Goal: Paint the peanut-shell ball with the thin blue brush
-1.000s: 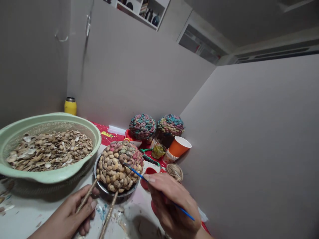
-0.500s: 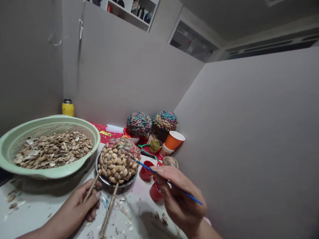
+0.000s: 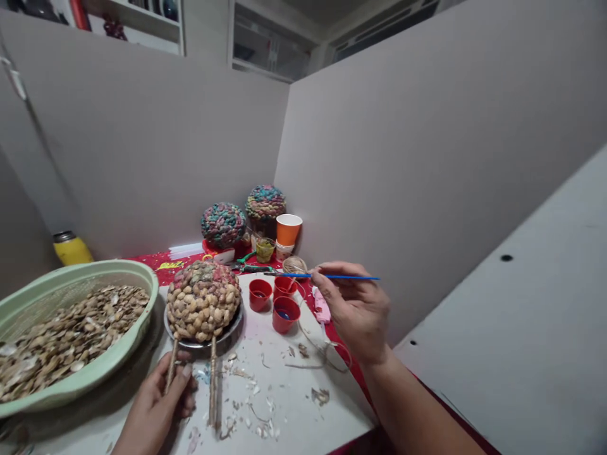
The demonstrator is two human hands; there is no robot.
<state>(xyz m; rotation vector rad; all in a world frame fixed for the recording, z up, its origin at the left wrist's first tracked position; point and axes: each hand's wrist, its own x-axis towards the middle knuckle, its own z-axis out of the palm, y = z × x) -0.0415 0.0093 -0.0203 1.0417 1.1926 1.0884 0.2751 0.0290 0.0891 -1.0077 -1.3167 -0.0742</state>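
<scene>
Your left hand is grasping 1 stick, probably steadying the nutshell dome; your right hand is pinching the brush, best loaded lightly.

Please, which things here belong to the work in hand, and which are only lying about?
Belong, apparently:
- blue brush, in right hand
- stick, in left hand
- bumpy dome
- red cups

Lying about, apparently:
- yellow bottle
- orange cup
- twine ball
</scene>
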